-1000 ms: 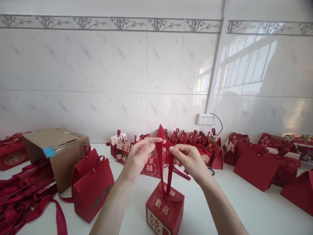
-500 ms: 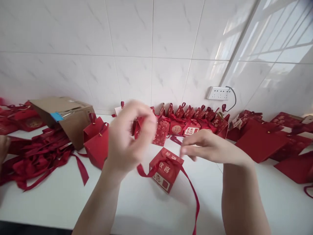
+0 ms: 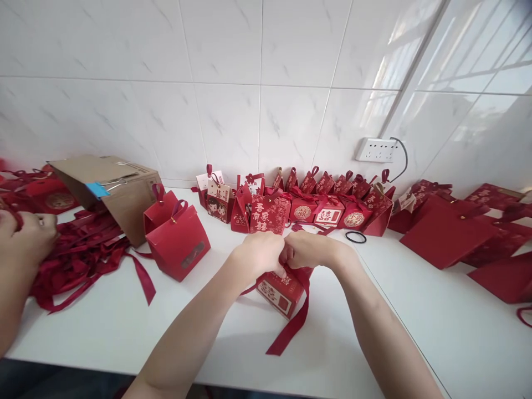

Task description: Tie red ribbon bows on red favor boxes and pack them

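A small red gift box (image 3: 279, 295) with pale printed characters sits on the white table in front of me. Dark red ribbon (image 3: 291, 331) is wrapped over its top, one tail trailing down the near side onto the table. My left hand (image 3: 264, 252) is closed at the box's top with fingers pinched on the ribbon. Against it, my right hand (image 3: 306, 248) is also closed, gripping ribbon at the same spot. The knuckles cover the exact place where the ribbon is held.
Finished-looking red boxes (image 3: 305, 213) line the wall. Left stand a red bag-shaped box (image 3: 178, 238), a cardboard carton (image 3: 133, 199) and a ribbon heap (image 3: 78, 266), where another person's hand (image 3: 31, 238) rests. Larger red boxes (image 3: 449, 230) and a black ring (image 3: 356, 237) lie right.
My hands were apart, the left raised and blurred; both have come together on the box's top. The ribbon tail has swung leftward. The other person's hand has come further into view.
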A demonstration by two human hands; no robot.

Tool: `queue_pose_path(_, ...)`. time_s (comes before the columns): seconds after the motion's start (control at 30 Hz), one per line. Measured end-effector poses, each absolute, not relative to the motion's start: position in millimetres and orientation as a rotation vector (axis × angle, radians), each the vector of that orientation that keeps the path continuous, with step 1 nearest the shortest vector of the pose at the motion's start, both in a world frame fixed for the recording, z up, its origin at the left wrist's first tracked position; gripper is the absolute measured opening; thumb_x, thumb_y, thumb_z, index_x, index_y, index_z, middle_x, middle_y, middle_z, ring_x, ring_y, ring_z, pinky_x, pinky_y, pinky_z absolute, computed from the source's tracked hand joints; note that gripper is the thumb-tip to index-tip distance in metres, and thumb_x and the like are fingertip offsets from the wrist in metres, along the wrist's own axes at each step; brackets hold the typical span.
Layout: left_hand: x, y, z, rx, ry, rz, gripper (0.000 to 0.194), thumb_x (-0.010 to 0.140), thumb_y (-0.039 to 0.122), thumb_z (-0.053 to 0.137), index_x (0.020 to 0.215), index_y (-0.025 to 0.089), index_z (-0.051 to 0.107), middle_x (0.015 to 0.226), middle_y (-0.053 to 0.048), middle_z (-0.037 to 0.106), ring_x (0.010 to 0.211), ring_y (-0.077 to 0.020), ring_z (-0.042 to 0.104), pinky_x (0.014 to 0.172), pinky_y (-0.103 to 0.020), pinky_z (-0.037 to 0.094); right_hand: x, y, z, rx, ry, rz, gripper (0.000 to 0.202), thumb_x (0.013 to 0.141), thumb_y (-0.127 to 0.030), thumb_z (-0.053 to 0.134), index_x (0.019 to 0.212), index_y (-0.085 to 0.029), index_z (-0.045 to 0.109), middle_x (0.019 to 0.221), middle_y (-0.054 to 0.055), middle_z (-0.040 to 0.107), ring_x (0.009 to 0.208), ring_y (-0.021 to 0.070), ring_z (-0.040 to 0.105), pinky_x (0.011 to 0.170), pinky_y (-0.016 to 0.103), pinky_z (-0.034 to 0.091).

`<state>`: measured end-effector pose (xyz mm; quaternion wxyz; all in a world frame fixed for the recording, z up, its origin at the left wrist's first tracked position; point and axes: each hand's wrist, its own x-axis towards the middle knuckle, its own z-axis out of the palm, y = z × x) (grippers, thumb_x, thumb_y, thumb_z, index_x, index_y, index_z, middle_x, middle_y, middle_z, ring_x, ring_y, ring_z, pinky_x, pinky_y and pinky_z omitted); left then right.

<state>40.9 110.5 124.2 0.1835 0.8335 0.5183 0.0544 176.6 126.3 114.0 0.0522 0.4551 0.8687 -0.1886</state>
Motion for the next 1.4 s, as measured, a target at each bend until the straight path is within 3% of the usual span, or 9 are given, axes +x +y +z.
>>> queue_pose_path(0.23, 40.9, 127.2, 117.7, 2.272, 1.562, 0.169, 0.054, 0.035, 0.02, 0.084, 0.037, 0.018, 0.03, 0.037, 0.005, 0.032, 0.059, -0.0249, 0.058, 0.061, -0.031, 0.041, 177.6, 130.5, 109.7, 1.38, 2.59, -0.676, 0.012, 0.062, -0.01, 0.053, 0.065, -0.018, 0.062, 0.054, -0.001, 0.052, 0.045, 0.0098, 0.042, 0.04, 0.022, 0.026)
queue_pose_path(0.33, 40.2, 124.2, 119.7, 2.266, 1.63, 0.304, 0.051, 0.041, 0.007, 0.077, 0.039, 0.018, 0.028, 0.039, 0.005, 0.03, 0.064, -0.0265, 0.059, 0.063, -0.032, 0.042, 173.6, 130.4, 107.8, 1.397, 2.634, -0.533, 0.007, 0.062, -0.012, 0.053, 0.058, -0.017, 0.054, 0.054, 0.0, 0.05, 0.047, 0.0102, 0.041, 0.043, 0.024, 0.026)
queue_pose_path(0.43, 38.3, 115.5, 124.6, 2.3, 1.626, 0.371, 0.044, 0.051, -0.001, 0.064, 0.041, 0.018, 0.026, 0.042, 0.005, 0.029, 0.061, -0.0242, 0.057, 0.063, -0.033, 0.04, 171.4, 131.3, 107.5, 1.39, 2.753, -0.413, 0.017, 0.063, -0.015, 0.052, 0.052, -0.018, 0.04, 0.052, 0.0, 0.046, 0.048, 0.0104, 0.039, 0.044, 0.025, 0.025)
queue_pose_path(0.53, 34.9, 109.3, 128.0, 2.35, 1.544, 0.372, 0.039, 0.058, 0.0, 0.056, 0.041, 0.019, 0.026, 0.043, 0.004, 0.029, 0.055, -0.02, 0.053, 0.06, -0.031, 0.037, 173.0, 133.3, 109.6, 1.413, 2.841, -0.493, 0.02, 0.066, -0.015, 0.05, 0.053, -0.019, 0.036, 0.052, -0.001, 0.048, 0.048, 0.0099, 0.039, 0.045, 0.024, 0.026)
queue_pose_path(0.73, 20.5, 122.2, 126.1, 2.396, 1.408, 0.385, 0.029, 0.062, 0.006, 0.053, 0.045, 0.019, 0.033, 0.042, 0.003, 0.036, 0.042, -0.0106, 0.037, 0.052, -0.027, 0.027, 180.4, 138.2, 114.0, 1.373, 2.909, -0.762, 0.012, 0.066, -0.008, 0.043, 0.06, -0.018, 0.043, 0.057, -0.002, 0.056, 0.052, 0.0097, 0.048, 0.048, 0.022, 0.03)
queue_pose_path(0.9, 13.6, 132.4, 125.0, 2.442, 1.334, 0.375, 0.018, 0.069, 0.014, 0.051, 0.052, 0.019, 0.045, 0.049, 0.0, 0.045, 0.044, -0.0121, 0.039, 0.048, -0.027, 0.022, 183.1, 139.1, 116.1, 1.462, 2.943, -0.72, 0.008, 0.069, -0.011, 0.044, 0.067, -0.018, 0.048, 0.064, -0.001, 0.057, 0.056, 0.0101, 0.047, 0.05, 0.022, 0.032)
queue_pose_path(1.03, 22.2, 132.7, 125.3, 2.547, 1.341, 0.218, 0.026, 0.064, 0.01, 0.051, 0.047, 0.019, 0.033, 0.045, 0.001, 0.038, 0.046, -0.0151, 0.044, 0.05, -0.028, 0.024, 183.7, 139.5, 115.3, 1.448, 2.913, -0.701, 0.007, 0.068, -0.011, 0.046, 0.065, -0.018, 0.046, 0.063, -0.002, 0.056, 0.056, 0.01, 0.046, 0.05, 0.022, 0.03)
queue_pose_path(1.2, 29.9, 135.3, 123.5, 2.629, 1.344, 0.04, 0.029, 0.061, 0.016, 0.053, 0.048, 0.021, 0.028, 0.05, -0.003, 0.044, 0.059, -0.0237, 0.055, 0.051, -0.03, 0.029, 186.4, 141.7, 109.4, 1.517, 2.804, -0.662, 0.008, 0.065, -0.012, 0.045, 0.061, -0.018, 0.043, 0.057, -0.002, 0.052, 0.049, 0.0096, 0.04, 0.045, 0.024, 0.024)
queue_pose_path(1.4, 24.8, 138.1, 124.2, 2.562, 1.327, 0.028, 0.016, 0.063, 0.018, 0.053, 0.055, 0.02, 0.039, 0.055, -0.002, 0.051, 0.052, -0.0189, 0.052, 0.046, -0.028, 0.028, 185.7, 141.8, 108.3, 1.449, 2.835, -0.7, 0.011, 0.066, -0.008, 0.045, 0.069, -0.018, 0.046, 0.065, 0.0, 0.057, 0.056, 0.0121, 0.049, 0.049, 0.024, 0.03)
